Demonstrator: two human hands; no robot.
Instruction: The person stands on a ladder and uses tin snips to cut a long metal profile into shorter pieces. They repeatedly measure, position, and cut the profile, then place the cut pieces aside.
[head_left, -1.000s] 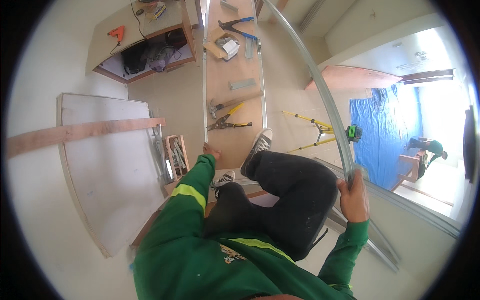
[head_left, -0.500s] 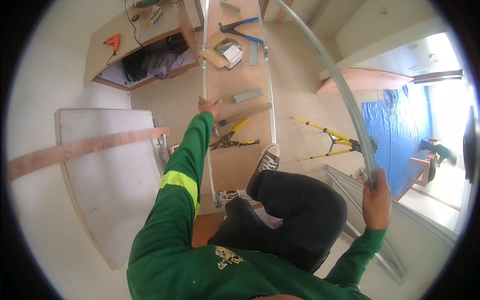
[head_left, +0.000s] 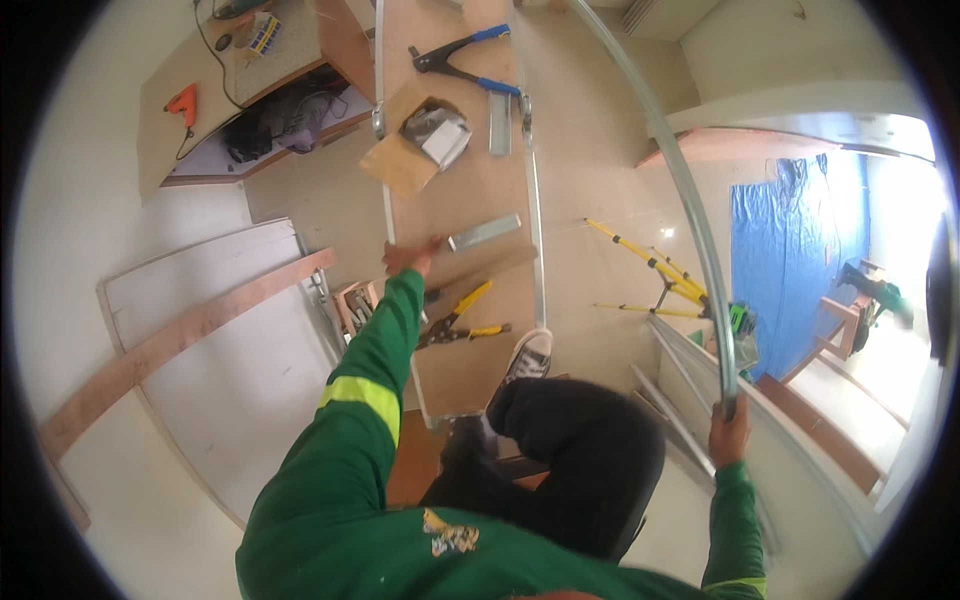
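Note:
My left hand (head_left: 410,257) is at the left edge of a long wooden work platform (head_left: 468,375) with metal side rails. Its thumb and fingers are spread; some blur hides how firmly they press. Closed in my right hand (head_left: 729,430) is the near end of a long metal channel (head_left: 690,195), which rises past the top of the view. Beside my left hand lie a short metal channel piece (head_left: 486,232), a hammer with a wooden handle (head_left: 490,272) and yellow-handled snips (head_left: 462,316). My shoe (head_left: 529,355) rests at the platform's near right edge.
Farther along the platform lie a blue-handled riveter (head_left: 460,58) and an opened paper package (head_left: 437,130). A yellow tripod (head_left: 655,265) stands to the right, before blue sheeting (head_left: 795,260). Metal channels (head_left: 680,425) lean low right. A white board (head_left: 215,330) and wooden plank (head_left: 190,330) are left.
My view has shifted, and the platform's things appear nearer. My left hand has come onto the platform's left edge. My right hand appears lower, still holding the long channel.

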